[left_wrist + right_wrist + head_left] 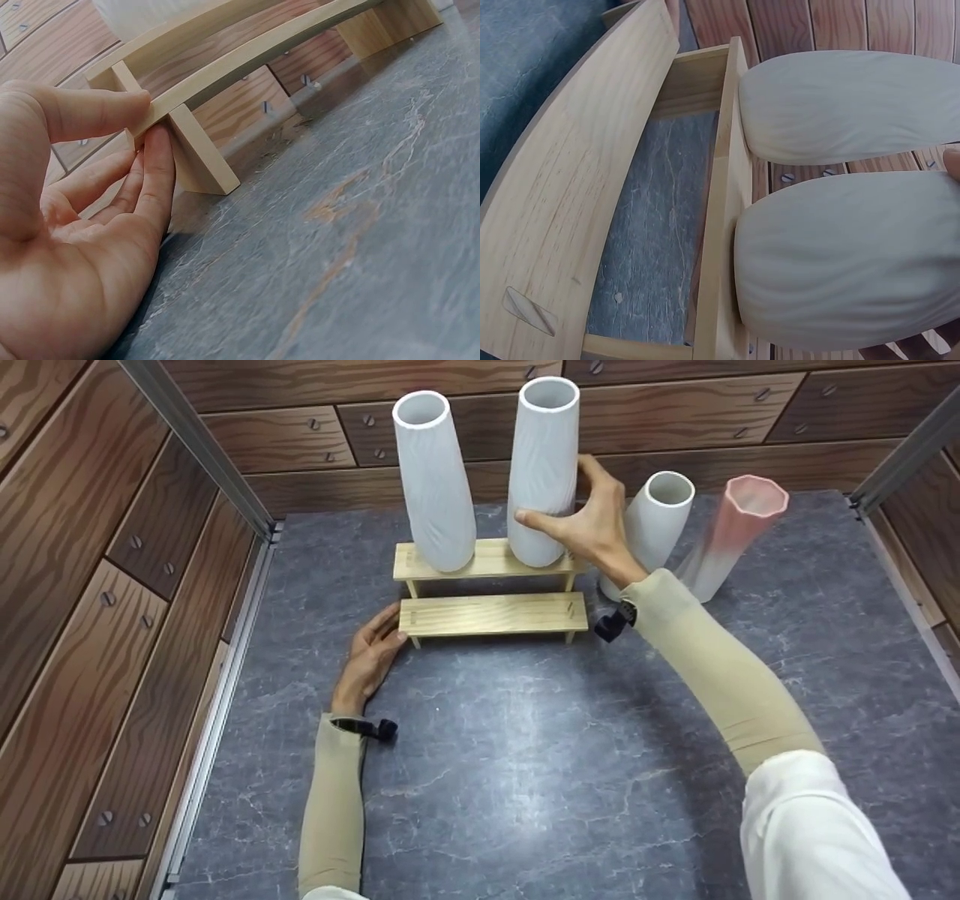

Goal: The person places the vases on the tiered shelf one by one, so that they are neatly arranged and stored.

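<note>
A two-step wooden stand (491,616) stands toward the back of the grey marbled surface. My left hand (367,660) is at the left end of its lower step; in the left wrist view the thumb (112,112) lies on the board's edge and the fingers are under it, beside the leg. A tall white vase (544,457) stands upright at the right of the upper step, and my right hand (592,521) grips it round its lower half, thumb in front. To its left on the same step is a similar white vase (435,487). Both vases' bases show in the right wrist view.
Right of the stand, a shorter white vase (660,517) stands partly behind my right hand and wrist. Beside it is a vase fading from pink to white (739,536). Wood-patterned panels (675,416) with metal frame bars (217,457) close in the back and sides.
</note>
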Available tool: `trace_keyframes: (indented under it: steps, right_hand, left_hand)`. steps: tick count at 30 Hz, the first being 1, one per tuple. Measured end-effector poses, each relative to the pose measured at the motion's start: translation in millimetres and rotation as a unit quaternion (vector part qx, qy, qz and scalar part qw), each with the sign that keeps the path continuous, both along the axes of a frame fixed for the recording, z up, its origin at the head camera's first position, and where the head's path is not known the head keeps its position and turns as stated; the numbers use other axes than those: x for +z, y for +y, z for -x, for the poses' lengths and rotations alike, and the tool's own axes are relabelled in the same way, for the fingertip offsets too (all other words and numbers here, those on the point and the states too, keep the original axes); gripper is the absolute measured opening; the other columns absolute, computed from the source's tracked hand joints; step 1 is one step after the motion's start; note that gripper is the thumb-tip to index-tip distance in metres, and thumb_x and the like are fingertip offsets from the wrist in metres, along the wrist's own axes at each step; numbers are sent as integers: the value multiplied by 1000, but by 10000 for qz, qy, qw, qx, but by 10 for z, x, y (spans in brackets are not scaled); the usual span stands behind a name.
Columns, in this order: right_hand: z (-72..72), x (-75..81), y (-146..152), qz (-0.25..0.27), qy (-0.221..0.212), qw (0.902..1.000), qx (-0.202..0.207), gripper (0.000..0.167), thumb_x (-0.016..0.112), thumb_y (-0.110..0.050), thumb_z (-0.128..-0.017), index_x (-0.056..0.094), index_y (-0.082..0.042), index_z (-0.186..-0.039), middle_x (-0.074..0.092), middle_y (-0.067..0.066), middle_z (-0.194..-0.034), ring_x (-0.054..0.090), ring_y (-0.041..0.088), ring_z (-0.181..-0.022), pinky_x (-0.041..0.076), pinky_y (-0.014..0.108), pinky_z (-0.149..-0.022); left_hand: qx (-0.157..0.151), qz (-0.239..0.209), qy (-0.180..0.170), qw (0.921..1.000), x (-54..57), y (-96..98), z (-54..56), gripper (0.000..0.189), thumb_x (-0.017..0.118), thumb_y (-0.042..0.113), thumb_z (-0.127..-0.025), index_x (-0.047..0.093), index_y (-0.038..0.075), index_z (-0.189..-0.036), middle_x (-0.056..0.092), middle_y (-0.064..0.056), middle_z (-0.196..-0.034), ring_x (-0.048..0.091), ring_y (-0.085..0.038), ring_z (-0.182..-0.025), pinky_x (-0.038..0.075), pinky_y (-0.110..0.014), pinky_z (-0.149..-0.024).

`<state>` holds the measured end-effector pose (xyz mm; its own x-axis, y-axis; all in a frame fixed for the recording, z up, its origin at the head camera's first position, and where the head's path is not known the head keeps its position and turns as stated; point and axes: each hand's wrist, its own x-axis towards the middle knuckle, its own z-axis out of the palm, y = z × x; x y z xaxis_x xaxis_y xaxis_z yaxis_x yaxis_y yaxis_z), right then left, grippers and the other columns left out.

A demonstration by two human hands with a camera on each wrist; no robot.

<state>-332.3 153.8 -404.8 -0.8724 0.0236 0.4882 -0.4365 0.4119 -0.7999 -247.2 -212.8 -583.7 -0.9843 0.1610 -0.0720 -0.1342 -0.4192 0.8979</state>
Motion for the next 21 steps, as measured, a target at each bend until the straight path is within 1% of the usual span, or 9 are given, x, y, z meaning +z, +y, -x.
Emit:
trace_keyframes:
  steps: [5, 9, 11, 16, 21]
  right_hand:
    - [14, -34, -1, -25, -4, 10000, -47, 80, 102, -46, -63, 72, -12, -128, 77, 1, -118, 69, 12, -109, 54, 31, -100]
    - [25, -38, 5, -16, 39, 10000, -49, 79, 102, -46, -64, 72, -12, -128, 77, 2, -117, 69, 13, -108, 54, 32, -99]
    - [11, -44, 7, -17, -8, 10000, -57, 79, 101, -46, -64, 72, -12, -129, 77, 1, -118, 69, 13, -109, 54, 30, -100]
    - [-19, -42, -5, -57, -49, 10000, -40, 81, 100, -47, -65, 70, -12, -131, 76, 2, -120, 68, 12, -111, 54, 33, -102]
    - [-63, -20, -11, -212, -118, 9997, -83, 82, 99, -47, -68, 68, -11, -134, 75, 4, -124, 68, 15, -114, 53, 34, -104]
  left_hand:
    - [27, 22, -17, 10000, 0, 3, -11, 68, 59, -12, -101, 32, -7, -164, 37, -27, -166, 53, -27, -140, 50, -27, -114]
    - [11, 88, 49, 9999, 9, -1, 3, 68, 58, -13, -101, 31, -7, -164, 37, -29, -166, 54, -24, -139, 50, -27, -115]
    - [14, 57, 42, 10000, 2, -2, 2, 68, 57, -13, -101, 31, -8, -164, 37, -29, -166, 55, -24, -138, 50, -28, -115]
    - [39, 64, -8, 10000, 2, -6, -1, 69, 58, -13, -102, 30, -8, -164, 36, -28, -166, 53, -25, -139, 50, -28, -115]
    - [34, 87, -25, 10000, 7, -1, -3, 70, 58, -13, -102, 30, -7, -165, 35, -28, -167, 54, -25, -138, 51, -27, -113]
